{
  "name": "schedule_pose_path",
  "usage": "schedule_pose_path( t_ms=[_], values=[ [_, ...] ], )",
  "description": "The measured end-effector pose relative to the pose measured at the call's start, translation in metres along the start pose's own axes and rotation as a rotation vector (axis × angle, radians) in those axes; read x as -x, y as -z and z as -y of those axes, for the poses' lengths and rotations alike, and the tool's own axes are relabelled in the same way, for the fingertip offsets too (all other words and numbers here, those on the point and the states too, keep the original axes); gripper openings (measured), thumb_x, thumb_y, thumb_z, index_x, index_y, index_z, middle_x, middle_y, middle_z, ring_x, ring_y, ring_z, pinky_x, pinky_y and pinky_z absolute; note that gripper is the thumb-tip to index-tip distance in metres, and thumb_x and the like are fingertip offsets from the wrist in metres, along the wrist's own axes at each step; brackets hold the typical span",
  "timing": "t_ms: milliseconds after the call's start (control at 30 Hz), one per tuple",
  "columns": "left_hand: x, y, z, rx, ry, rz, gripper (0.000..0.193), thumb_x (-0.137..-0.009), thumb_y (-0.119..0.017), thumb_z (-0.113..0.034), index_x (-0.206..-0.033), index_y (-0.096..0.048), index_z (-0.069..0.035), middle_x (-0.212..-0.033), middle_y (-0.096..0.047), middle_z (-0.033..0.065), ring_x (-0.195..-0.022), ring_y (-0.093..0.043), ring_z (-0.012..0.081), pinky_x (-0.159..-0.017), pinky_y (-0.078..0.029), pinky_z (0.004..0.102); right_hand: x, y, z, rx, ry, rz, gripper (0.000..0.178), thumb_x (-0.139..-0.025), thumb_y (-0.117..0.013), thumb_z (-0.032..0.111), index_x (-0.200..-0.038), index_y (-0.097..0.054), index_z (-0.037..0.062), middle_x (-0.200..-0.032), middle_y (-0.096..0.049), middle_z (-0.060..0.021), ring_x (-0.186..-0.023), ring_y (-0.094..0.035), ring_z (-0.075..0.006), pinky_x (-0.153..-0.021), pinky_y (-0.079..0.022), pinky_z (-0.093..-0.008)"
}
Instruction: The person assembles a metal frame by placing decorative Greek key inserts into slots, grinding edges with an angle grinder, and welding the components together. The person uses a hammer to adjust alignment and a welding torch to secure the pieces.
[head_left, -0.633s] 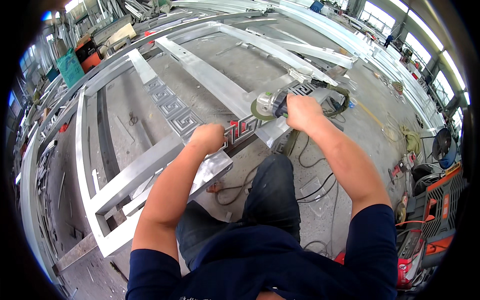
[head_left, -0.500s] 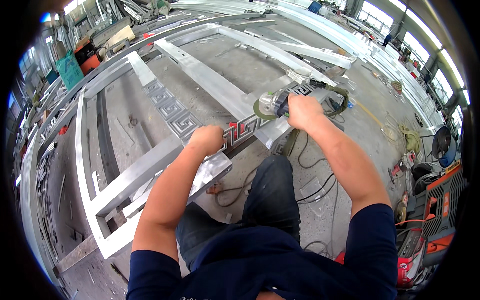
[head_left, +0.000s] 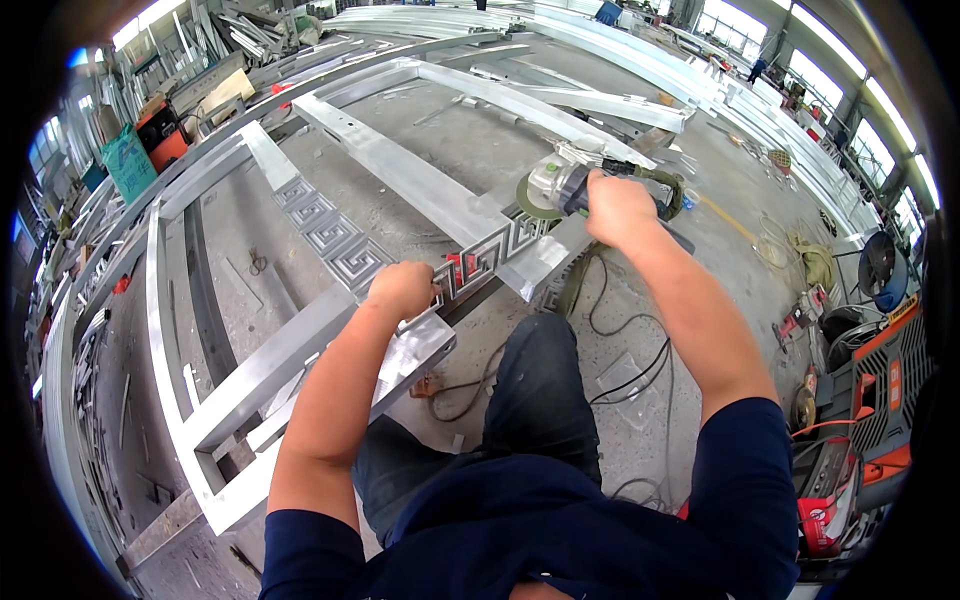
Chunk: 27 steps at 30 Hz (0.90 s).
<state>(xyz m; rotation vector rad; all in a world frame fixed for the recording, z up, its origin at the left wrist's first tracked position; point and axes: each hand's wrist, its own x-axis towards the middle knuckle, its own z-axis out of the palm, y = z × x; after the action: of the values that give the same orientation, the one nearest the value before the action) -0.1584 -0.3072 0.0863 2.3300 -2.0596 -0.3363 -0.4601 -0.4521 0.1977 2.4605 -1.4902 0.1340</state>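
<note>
In my right hand [head_left: 620, 208] is an angle grinder [head_left: 560, 188], gripped around its dark body. Its round disc [head_left: 537, 200] is over the far end of a grey metal strip with a square spiral pattern [head_left: 478, 262]. My left hand [head_left: 402, 290] is closed around the near end of this strip, holding it on edge. The strip leans across the ends of silvery metal bars. Left of it, a matching spiral panel [head_left: 330, 232] sits within a large metal frame [head_left: 390, 150]. My right palm hides part of the grinder.
A cable [head_left: 640, 385] trails over the floor by my knees. On the right stand a fan [head_left: 882, 272] and an orange-and-black machine [head_left: 890, 375]. Long metal profiles [head_left: 640, 60] lie at the back. A green bag [head_left: 128, 165] stands at the far left.
The grinder in my right hand has shifted slightly right and toward the far side along the strip. My left hand, still holding the strip, has moved a little left in view.
</note>
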Motion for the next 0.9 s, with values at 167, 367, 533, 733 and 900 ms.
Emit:
schedule_pose_path(
  t_ms=[167, 367, 533, 733, 900],
  values=[
    [-0.011, -0.002, 0.014, 0.01, 0.002, 0.01, 0.037, -0.092, -0.07, -0.041, -0.101, -0.075, -0.005, -0.101, -0.076, 0.0173, -0.1, -0.072, 0.0374, -0.086, -0.056, 0.0482, 0.018, 0.012, -0.011, -0.134, -0.112, 0.02, 0.047, -0.072, -0.078, 0.021, -0.11, -0.062, -0.0016, -0.098, -0.073, -0.0247, -0.093, -0.072, -0.0413, -0.083, -0.059, -0.0489],
    [-0.019, 0.007, 0.028, -0.075, 0.109, -0.078, 0.041, -0.091, -0.073, -0.042, -0.107, -0.073, -0.004, -0.108, -0.075, 0.0192, -0.105, -0.071, 0.0383, -0.089, -0.056, 0.0484, 0.042, -0.006, -0.038, -0.364, -0.175, -0.046, 0.052, -0.067, -0.082, 0.027, -0.104, -0.066, -0.0052, -0.095, -0.072, -0.0276, -0.092, -0.072, -0.0429, -0.083, -0.057, -0.0464],
    [-0.026, -0.02, 0.045, 0.02, 0.179, -0.148, 0.042, -0.092, -0.072, -0.04, -0.112, -0.071, -0.003, -0.111, -0.074, 0.0208, -0.107, -0.07, 0.04, -0.091, -0.055, 0.0491, 0.067, -0.034, -0.057, -1.045, -0.343, -0.023, 0.04, -0.069, -0.085, 0.021, -0.095, -0.068, -0.0038, -0.085, -0.072, -0.0172, -0.073, -0.07, -0.0299, -0.069, -0.054, -0.0425],
    [-0.03, -0.026, 0.044, 0.085, 0.226, -0.078, 0.052, -0.094, -0.07, -0.041, -0.127, -0.063, -0.002, -0.123, -0.07, 0.0216, -0.12, -0.064, 0.0385, -0.101, -0.051, 0.0483, 0.097, -0.074, -0.08, -1.674, -0.568, 0.138, 0.027, -0.076, -0.085, 0.015, -0.092, -0.069, -0.0006, -0.076, -0.068, -0.0098, -0.059, -0.064, -0.0205, -0.054, -0.054, -0.0365],
    [0.008, -0.014, 0.006, -0.114, 0.151, -0.172, 0.107, -0.077, -0.076, -0.07, -0.151, -0.046, 0.002, -0.145, -0.055, 0.0232, -0.139, -0.049, 0.0361, -0.11, -0.044, 0.0443, 0.115, -0.087, -0.079, -1.695, -0.583, 0.139, 0.028, -0.076, -0.084, 0.016, -0.092, -0.068, -0.0013, -0.076, -0.068, -0.0108, -0.058, -0.065, -0.0213, -0.053, -0.054, -0.0373]
  ],
)
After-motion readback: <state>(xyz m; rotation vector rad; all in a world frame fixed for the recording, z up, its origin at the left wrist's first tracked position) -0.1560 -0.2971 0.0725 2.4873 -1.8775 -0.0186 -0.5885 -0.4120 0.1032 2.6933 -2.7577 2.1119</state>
